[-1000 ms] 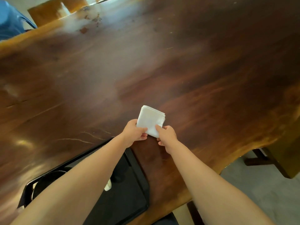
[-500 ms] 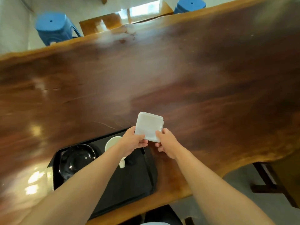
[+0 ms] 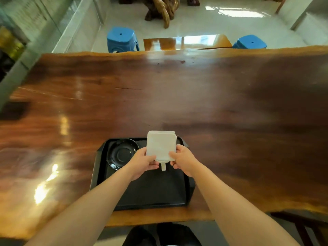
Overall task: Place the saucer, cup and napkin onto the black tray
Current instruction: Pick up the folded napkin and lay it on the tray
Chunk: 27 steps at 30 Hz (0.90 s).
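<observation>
Folded white napkin, pinched in the grip of left hand and right hand, above black tray on counter (saucer at tray's far left; cup handle showing below napkin).

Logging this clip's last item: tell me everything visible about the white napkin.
The napkin is a white, folded square, apparently paper or thin cloth, with layered edges showing along its top and right side. It is held flat above the far right part of the black tray, pinched at its near corners by the left hand and right hand. It hides most of the cup beneath.
</observation>
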Tool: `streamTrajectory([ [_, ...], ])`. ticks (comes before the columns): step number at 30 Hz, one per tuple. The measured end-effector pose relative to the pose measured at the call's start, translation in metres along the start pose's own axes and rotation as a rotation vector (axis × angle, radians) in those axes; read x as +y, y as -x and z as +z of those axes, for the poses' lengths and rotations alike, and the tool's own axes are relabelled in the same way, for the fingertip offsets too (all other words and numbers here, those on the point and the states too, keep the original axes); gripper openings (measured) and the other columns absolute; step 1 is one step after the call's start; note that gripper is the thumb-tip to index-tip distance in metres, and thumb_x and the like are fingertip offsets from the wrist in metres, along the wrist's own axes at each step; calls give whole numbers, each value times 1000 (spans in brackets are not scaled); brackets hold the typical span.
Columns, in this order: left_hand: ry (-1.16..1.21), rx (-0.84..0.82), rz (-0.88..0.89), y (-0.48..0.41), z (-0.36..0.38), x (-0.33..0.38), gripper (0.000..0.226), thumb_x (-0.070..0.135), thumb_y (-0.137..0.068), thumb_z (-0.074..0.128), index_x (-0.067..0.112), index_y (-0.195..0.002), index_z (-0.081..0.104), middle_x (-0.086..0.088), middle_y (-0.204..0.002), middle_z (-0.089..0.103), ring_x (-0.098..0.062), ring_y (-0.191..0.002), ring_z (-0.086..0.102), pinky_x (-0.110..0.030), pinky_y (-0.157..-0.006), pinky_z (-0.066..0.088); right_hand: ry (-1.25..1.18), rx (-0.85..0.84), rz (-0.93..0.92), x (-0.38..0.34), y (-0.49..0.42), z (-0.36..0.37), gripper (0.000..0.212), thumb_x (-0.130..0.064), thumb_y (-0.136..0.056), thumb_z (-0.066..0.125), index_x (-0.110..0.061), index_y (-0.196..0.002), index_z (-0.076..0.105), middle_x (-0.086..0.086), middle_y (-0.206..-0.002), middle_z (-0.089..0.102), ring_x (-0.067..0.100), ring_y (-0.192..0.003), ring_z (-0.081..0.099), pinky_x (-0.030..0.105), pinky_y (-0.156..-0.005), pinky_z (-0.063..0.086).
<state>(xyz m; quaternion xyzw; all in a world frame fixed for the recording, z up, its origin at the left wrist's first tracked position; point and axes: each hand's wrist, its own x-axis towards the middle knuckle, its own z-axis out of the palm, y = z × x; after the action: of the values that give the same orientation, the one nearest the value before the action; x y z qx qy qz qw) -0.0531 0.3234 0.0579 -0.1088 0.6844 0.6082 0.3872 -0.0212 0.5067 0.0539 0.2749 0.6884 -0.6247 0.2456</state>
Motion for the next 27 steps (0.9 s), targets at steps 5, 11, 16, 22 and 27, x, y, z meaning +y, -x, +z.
streamTrajectory([
  [5, -4, 79, 7, 19, -28, -16, 29, 1, -101, 51, 9, -129, 52, -16, -114, 65, -22, -88, 70, -34, -80, 62, 80, -58, -22, 1, -2, 36, 44, -14, -99, 54, -17, -142, 46, 15, -118, 64, 16, -70, 56, 26, -60, 50],
  [11, 0, 141, 1, 40, -49, -29, 18, 8, -103, 52, 12, -121, 51, -10, -108, 65, -19, -80, 70, -31, -72, 64, 135, -68, 27, 1, -2, 67, 43, -13, -100, 54, -12, -142, 47, 12, -99, 64, 17, -67, 56, 25, -57, 49],
  [16, -67, 186, -27, 49, -65, -45, 21, 13, -103, 55, 12, -123, 51, -14, -105, 69, -20, -78, 72, -33, -71, 64, 186, -62, 48, 3, 3, 89, 38, -13, -99, 54, -11, -137, 49, 12, -95, 63, 17, -69, 57, 25, -57, 50],
  [22, -127, 177, -77, 65, -90, -68, 30, 15, -102, 57, 3, -129, 57, -16, -98, 72, -18, -72, 71, -29, -65, 63, 224, -96, 96, 13, 15, 116, 32, -15, -99, 56, -7, -130, 53, 13, -101, 65, 18, -72, 61, 26, -61, 52],
  [27, -165, 175, -113, 79, -111, -85, 27, 16, -101, 59, 2, -124, 61, -14, -92, 73, -18, -72, 70, -31, -69, 64, 259, -146, 108, 26, 21, 139, 31, -7, -96, 60, -5, -127, 55, 18, -102, 68, 21, -76, 65, 29, -69, 55],
])
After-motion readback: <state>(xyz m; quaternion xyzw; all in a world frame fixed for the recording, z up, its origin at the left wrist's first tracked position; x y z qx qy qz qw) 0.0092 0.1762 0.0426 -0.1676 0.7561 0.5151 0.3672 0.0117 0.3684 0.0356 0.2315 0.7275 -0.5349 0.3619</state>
